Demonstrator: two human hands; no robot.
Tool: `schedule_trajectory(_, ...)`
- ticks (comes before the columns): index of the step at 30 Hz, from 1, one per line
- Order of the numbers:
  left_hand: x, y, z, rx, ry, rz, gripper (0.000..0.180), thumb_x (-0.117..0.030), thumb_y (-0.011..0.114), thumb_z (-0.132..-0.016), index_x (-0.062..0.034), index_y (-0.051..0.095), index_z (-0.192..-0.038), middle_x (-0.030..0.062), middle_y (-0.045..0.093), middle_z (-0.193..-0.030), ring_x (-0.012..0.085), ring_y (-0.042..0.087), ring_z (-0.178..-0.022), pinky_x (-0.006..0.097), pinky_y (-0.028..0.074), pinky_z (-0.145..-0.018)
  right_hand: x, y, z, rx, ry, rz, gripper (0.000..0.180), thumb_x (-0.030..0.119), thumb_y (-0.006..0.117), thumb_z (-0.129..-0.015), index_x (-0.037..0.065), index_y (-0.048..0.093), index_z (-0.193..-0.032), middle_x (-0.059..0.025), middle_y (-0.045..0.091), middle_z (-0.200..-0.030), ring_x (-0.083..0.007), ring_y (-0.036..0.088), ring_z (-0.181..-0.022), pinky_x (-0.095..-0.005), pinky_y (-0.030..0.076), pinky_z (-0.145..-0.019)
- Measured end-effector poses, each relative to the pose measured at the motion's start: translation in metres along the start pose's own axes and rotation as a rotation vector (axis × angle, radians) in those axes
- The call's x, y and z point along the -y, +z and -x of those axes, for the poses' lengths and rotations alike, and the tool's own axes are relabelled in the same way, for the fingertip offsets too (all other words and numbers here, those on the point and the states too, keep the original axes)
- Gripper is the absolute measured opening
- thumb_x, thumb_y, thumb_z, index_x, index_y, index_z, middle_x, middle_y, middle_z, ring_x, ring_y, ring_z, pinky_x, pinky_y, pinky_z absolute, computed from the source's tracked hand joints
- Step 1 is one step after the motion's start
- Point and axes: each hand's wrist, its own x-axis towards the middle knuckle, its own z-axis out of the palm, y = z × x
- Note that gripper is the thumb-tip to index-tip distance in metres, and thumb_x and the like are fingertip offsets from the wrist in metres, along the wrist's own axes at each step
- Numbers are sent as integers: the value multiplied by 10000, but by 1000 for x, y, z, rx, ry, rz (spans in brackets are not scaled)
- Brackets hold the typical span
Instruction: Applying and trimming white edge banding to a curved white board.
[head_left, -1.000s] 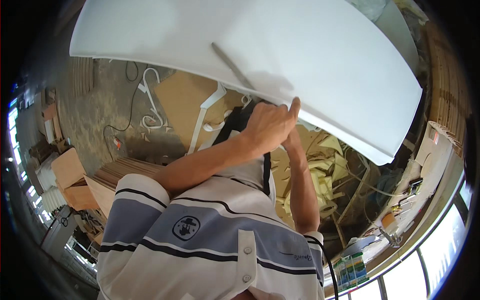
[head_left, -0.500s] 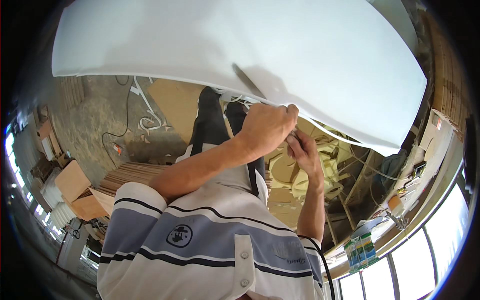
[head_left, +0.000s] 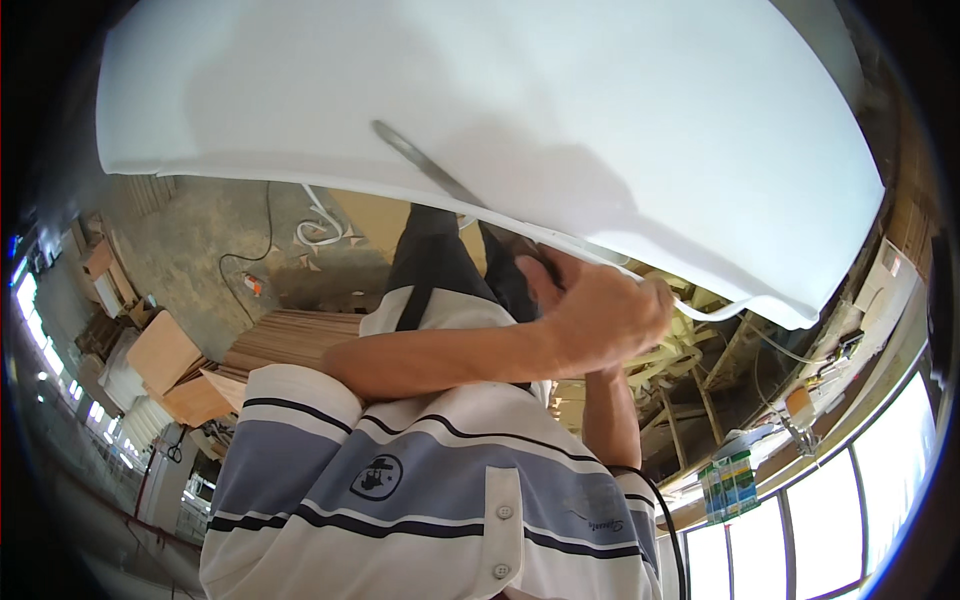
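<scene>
A large white panel (head_left: 450,60) spans the top of the view, its near edge in front of me. My left hand (head_left: 610,315) is closed at that edge, knuckles to the right. A thin white edging strip (head_left: 715,315) comes out from under its fingers and bows off the panel toward the right corner. My right hand is mostly hidden behind the left; its forearm (head_left: 610,425) rises from below. A long flat metal blade (head_left: 420,160) slants over the white surface, left of my hands, its lower end meeting the edge. Its handle cannot be made out.
Yellowish offcuts (head_left: 690,345) lie below on the right, by a wooden frame. A curled white strip (head_left: 320,235) and a dark cable (head_left: 235,275) are on the floor at left, near stacked brown boards (head_left: 290,340). A cluttered bench (head_left: 800,410) stands at right.
My left hand has moved right and nearer my body, now covering the right hand. The blade shows longer and further left. The white strip bows out more near the right corner.
</scene>
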Motion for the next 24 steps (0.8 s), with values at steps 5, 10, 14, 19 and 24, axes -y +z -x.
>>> schedule_trajectory(5, -18, -11, -7, -31, 99, -62, 138, -125, 633, -710, -1, 575, -714, 3, 445, -535, 103, 455, -394, 313, 337, -321, 10, 65, -43, 178, -112, -324, 206, 183, 686, -881, 23, 664, -1010, -127, 668, -775, -288, 593, -611, -372, 470, -569)
schedule_trajectory(10, -17, -30, -13, -148, 95, 3, 139, -132, 645, -670, -26, 557, -653, -24, 425, -501, 82, 441, -405, 270, 328, -356, -5, 48, -21, 213, -4, -282, 171, 159, 672, -886, 7, 663, -962, -96, 638, -698, -226, 574, -575, -353, 450, -544)
schedule_trajectory(14, -15, -31, -15, -129, 94, 32, 143, -125, 653, -672, 0, 582, -676, -28, 441, -506, 94, 481, -422, 271, 328, -362, -11, 24, 8, 178, 170, -302, 152, 126, 627, -928, -19, 612, -884, -23, 520, -603, -100, 459, -547, -298, 396, -504)
schedule_trajectory(19, -20, -36, -17, -122, 181, 84, 134, -120, 655, -678, 0, 596, -663, -28, 458, -520, 98, 503, -448, 278, 316, -354, 16, 61, -13, 174, 96, -225, 184, 176, 662, -899, 2, 666, -958, -88, 608, -621, -223, 553, -510, -356, 457, -521)
schedule_trajectory(24, -35, -45, -17, -69, 301, 157, 120, -123, 656, -681, -14, 610, -661, -28, 477, -538, 97, 480, -462, 278, 298, -359, 76, 144, -71, 128, -246, -173, 177, 139, 642, -919, -11, 652, -1013, -124, 631, -738, -196, 579, -620, -356, 476, -582)
